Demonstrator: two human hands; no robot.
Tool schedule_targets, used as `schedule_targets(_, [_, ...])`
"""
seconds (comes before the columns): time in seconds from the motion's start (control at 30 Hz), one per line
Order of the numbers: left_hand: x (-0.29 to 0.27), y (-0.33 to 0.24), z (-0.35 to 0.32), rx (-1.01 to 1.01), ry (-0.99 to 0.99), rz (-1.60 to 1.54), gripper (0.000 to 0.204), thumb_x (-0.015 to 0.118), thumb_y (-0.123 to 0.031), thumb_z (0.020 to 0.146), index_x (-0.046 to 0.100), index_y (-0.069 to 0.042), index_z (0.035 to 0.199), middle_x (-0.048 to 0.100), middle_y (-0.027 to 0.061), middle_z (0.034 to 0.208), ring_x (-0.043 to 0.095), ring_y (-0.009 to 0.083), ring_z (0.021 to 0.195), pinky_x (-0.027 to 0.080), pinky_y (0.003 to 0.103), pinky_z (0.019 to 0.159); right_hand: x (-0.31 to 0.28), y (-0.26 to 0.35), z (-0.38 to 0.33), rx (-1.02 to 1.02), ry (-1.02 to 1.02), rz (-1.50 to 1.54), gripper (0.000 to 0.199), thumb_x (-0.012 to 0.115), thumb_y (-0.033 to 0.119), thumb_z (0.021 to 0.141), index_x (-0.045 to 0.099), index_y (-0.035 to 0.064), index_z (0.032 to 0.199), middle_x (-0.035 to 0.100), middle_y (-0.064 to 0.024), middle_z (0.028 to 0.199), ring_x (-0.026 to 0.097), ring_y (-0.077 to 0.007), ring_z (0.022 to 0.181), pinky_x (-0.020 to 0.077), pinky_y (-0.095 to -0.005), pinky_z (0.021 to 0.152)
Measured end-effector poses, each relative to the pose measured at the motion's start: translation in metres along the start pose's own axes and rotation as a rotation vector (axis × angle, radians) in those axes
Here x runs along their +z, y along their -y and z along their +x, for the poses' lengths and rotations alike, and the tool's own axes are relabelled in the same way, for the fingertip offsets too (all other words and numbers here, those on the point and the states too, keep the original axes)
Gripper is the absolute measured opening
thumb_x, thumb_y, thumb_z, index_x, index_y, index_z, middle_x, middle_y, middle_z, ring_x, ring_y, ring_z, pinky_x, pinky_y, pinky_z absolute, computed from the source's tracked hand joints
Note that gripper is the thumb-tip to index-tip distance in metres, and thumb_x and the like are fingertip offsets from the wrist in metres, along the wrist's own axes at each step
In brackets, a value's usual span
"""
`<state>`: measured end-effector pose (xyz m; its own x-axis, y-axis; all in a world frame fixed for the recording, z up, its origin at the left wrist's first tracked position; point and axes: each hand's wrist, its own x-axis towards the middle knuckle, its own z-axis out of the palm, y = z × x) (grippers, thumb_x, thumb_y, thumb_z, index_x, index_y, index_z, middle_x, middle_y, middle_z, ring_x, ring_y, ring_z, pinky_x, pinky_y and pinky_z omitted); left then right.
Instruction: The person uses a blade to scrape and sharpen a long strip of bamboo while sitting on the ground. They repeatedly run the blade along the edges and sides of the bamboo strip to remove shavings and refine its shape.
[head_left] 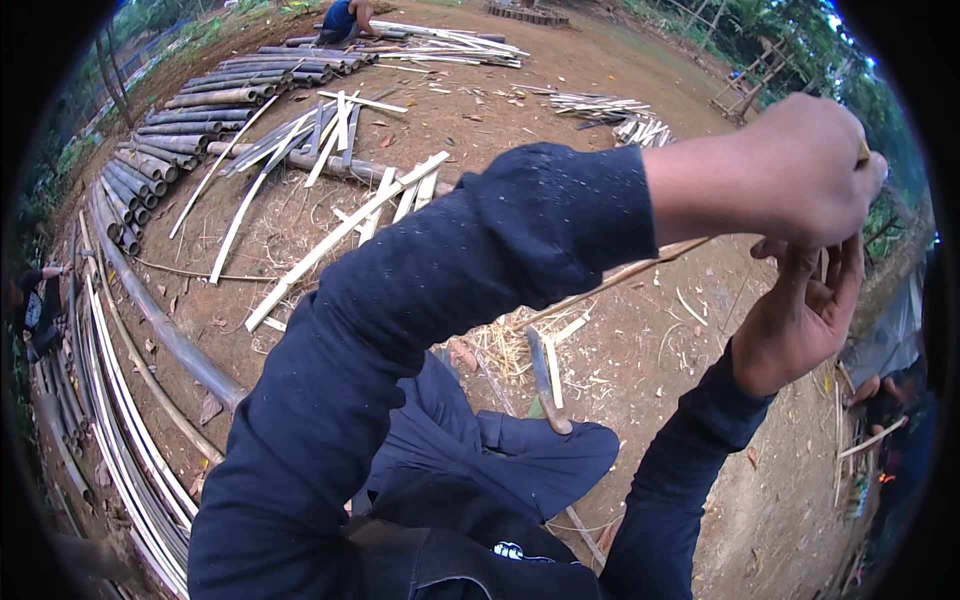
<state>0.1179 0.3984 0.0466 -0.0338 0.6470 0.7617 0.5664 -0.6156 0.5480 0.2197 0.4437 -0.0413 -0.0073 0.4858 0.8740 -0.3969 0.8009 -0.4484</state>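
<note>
Left hand point(805, 170) curls into a fist, pinching a yellowish sliver point(864, 152) by its thumb, its arm point(480, 240) bent across the body; right hand point(800, 325) is raised just below, fingers bent upward, its hold unclear.

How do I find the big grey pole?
Start at the big dark left sleeve bent across the picture. Just left of it, a long bamboo pole slants up and left. It's thicker and greyer than the thin brown pole beside it.
</note>
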Motion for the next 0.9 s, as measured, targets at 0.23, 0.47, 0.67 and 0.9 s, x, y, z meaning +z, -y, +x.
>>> schedule_targets(0.23, [0.009,0.000,-0.009,0.064,0.087,-0.046,0.043,0.051,-0.028,0.090,0.055,0.015,0.089,0.062,0.0295,0.070,0.065,0.0431,0.075,0.052,0.046,0.075,-0.008,0.002,-0.012,0.032,-0.135,-0.050,0.048,0.068,-0.009,0.080,0.049,-0.0093,0.124,0.059,-0.0178,0.114,0.066,-0.0208,0.080,0.0507,-0.0241,0.056])
schedule_targets(0.47, [-0.004,0.007,-0.011,0.093,-0.176,0.131,0.049,0.056,-0.036,0.088,0.054,0.013,0.088,0.062,0.0289,0.073,0.064,0.0433,0.074,0.051,0.046,0.071,-0.014,0.013,-0.016,0.151,0.043,-0.138,0.023,0.069,-0.003,0.083,0.063,-0.0069,0.105,0.066,-0.0108,0.087,0.058,-0.0104,0.062,0.0443,-0.0206,0.052])
schedule_targets(0.67, [-0.024,0.050,-0.001,0.512,-0.635,0.286,0.039,0.050,-0.039,0.094,0.051,-0.002,0.082,0.052,0.0118,0.059,0.053,0.0290,0.049,0.042,0.042,0.049,-0.032,-0.028,-0.061,0.338,0.344,-0.164,0.013,0.068,-0.004,0.083,0.070,0.0016,0.095,0.064,-0.0057,0.089,0.058,-0.0082,0.067,0.0458,-0.0195,0.055])
schedule_targets(0.9, [-0.097,0.065,-0.008,0.381,-0.621,0.080,0.049,0.040,-0.038,0.102,0.040,-0.006,0.065,0.036,0.0002,0.054,0.034,0.0100,0.046,0.030,0.031,0.043,-0.142,-0.155,-0.194,0.635,0.316,-0.752,0.011,0.070,0.004,0.082,0.071,0.0021,0.092,0.065,-0.0096,0.081,0.061,-0.0140,0.066,0.0482,-0.0273,0.059])
